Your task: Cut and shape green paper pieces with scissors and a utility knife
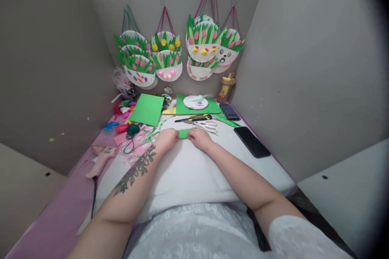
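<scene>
Left hand (pixel 167 137) and right hand (pixel 199 137) side by side on the white work surface (pixel 188 170), each pinching one end of a small green paper strip (pixel 184 132) — left fingers on its left end, right fingers on its right end, the strip flat on the white between them. Left forearm tattooed, both arms reaching forward from the bottom edge.

Just beyond the strip: white-handled scissors (pixel 207 125), and touching or nearly touching them on the far side, a yellow-and-black utility knife (pixel 192 118). Further back, a white paper plate (pixel 195 102) lying on a green sheet (pixel 212 107); to the left of that, a second green sheet (pixel 147 109), tilted, overlapping a yellow scrap.

Right of the right hand, well apart, a black phone (pixel 252 141), face up, near the table's edge. Left of the left hand, thin green paper trimmings and pink scraps, a ball of dark green yarn (pixel 133 130), then a pink glue gun (pixel 100 160) lying on the purple table cover (pixel 60 218).

On the back wall, hung by strings — a row of paper-plate crafts (pixel 170 54) with green grass cut-outs and pink and yellow flowers.
</scene>
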Tool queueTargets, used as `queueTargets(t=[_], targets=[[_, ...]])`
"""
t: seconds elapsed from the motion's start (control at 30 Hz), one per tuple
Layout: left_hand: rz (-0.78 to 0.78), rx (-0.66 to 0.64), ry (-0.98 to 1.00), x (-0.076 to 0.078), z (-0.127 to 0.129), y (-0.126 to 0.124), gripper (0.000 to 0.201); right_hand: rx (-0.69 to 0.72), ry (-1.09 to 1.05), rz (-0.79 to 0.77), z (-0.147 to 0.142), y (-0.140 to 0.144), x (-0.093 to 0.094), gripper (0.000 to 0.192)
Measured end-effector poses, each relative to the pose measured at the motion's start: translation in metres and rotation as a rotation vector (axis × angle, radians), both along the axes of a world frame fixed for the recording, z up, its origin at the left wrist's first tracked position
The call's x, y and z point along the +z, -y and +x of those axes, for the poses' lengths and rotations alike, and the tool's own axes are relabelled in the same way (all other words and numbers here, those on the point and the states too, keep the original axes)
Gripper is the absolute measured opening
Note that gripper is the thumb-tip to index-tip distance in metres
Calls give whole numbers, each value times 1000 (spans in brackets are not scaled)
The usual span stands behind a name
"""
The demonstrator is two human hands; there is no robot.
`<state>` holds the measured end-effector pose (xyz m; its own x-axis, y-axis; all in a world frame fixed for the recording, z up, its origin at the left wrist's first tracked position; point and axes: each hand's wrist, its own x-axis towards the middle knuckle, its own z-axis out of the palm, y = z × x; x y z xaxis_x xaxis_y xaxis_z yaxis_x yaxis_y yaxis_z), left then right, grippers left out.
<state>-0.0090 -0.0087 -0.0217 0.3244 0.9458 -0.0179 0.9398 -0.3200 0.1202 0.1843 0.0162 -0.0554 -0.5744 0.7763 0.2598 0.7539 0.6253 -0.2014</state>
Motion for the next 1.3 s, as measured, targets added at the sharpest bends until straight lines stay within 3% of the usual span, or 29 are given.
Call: queueTargets(t=[0.2,0.57,0.97,1.3], targets=[[-73,27,22,1,-11,-4,17,-29,-123,-86,6,-6,-3,12],[-11,65,93,-14,1,-10,27,-85,-103,-122,-8,-11,-5,15],[-141,170,-87,2,0,-8,36,-239,123,-112,3,-19,-3,23],[-146,226,-140,6,0,-1,40,-252,148,-89,8,-17,-4,24]])
